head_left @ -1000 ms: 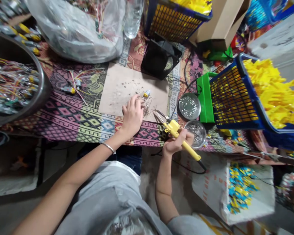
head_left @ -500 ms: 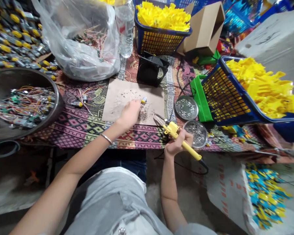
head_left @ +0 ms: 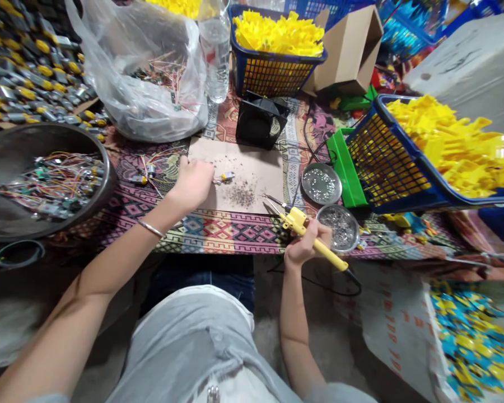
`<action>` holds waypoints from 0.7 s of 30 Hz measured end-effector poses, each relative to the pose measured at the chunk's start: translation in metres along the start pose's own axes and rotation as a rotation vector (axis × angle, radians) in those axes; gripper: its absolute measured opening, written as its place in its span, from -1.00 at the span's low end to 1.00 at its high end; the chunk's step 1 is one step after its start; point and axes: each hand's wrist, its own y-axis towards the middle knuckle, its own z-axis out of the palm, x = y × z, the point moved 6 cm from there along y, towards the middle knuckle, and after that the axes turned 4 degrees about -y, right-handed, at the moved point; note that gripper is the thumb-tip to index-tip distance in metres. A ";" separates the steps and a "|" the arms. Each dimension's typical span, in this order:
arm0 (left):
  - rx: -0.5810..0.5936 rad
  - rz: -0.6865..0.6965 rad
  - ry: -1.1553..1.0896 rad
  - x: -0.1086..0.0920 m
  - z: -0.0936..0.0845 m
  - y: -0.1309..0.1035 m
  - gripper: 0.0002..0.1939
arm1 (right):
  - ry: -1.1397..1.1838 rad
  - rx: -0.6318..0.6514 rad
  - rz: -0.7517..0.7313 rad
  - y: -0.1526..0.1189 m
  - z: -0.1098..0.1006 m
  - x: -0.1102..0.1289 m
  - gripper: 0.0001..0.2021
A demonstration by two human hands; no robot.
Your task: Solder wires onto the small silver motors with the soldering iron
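My left hand point(head_left: 194, 180) is closed at the left part of a cardboard sheet point(head_left: 269, 168), its fingertips at the short leads of a small silver motor with a yellow end point(head_left: 228, 176). The exact grip is hidden behind the fingers. Dark crumbs of residue point(head_left: 241, 193) lie on the cardboard just below the motor. My right hand point(head_left: 306, 243) is wrapped round a yellow soldering iron point(head_left: 330, 256), whose metal tip points up and left over the cardboard's lower right edge. Beyond the left hand, a few wired motors point(head_left: 150, 169) lie on the patterned cloth.
At left stands a metal bowl point(head_left: 109, 173) of wired parts, with a plastic bag point(head_left: 130, 106) behind. A black fan point(head_left: 260, 120) stands beyond the cardboard. Two small round dishes point(head_left: 340, 190), a green holder point(head_left: 348, 173) and a blue basket point(head_left: 399, 162) of yellow parts are at right.
My left hand has moved left across the cardboard, and the small motor has shifted left with it. My right hand keeps the soldering iron in nearly the same place.
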 end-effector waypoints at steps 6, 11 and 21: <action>-0.107 0.069 0.192 0.023 -0.015 -0.020 -0.62 | 0.010 0.009 0.014 0.001 0.000 -0.003 -0.55; -0.231 0.092 0.085 0.042 -0.035 -0.041 -0.66 | 0.069 -0.076 0.038 0.002 -0.002 -0.009 -0.57; -0.429 -0.036 0.176 0.105 -0.114 -0.114 -0.68 | 0.009 -0.161 -0.078 0.006 -0.004 0.003 -0.72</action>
